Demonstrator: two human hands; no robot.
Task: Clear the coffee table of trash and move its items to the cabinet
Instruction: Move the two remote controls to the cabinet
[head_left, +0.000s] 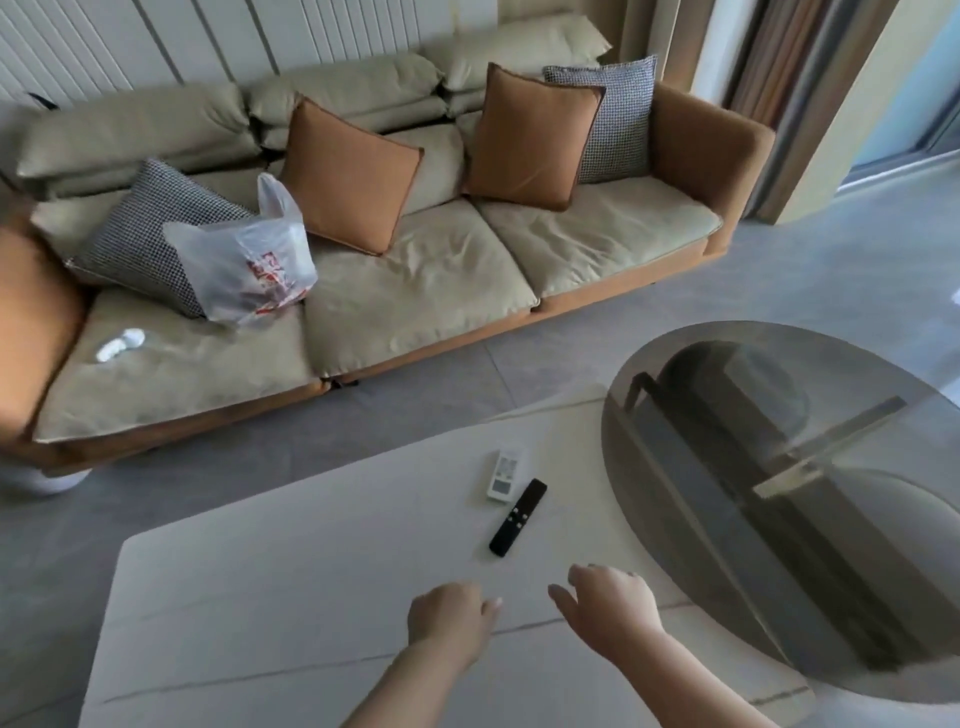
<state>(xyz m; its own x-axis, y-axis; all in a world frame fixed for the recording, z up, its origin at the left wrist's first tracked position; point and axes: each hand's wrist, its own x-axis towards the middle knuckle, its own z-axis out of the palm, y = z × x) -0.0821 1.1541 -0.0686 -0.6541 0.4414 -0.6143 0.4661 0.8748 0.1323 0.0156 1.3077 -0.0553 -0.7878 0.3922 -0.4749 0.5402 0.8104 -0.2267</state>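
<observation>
Both hands hover over the near part of the white marble-look coffee table (260, 597), holding nothing. The left hand (451, 616) has its fingers curled loosely inward; the right hand (610, 603) has fingers bent and slightly spread, palm down. Just beyond the right hand lies a slim black remote control (518, 517), and beside it, farther off, a white remote with a small screen (506, 475). To the right an oval smoked-glass tabletop (810, 467) overlaps the table.

Two remotes lie side by side on the desk (260, 597), the slim remote (518, 517) just right of the wider remote (506, 475). A round glass top (883, 519) overlaps the desk's right end. Beyond stands the sofa (415, 270), a plastic bag (249, 265) on its left seat.
</observation>
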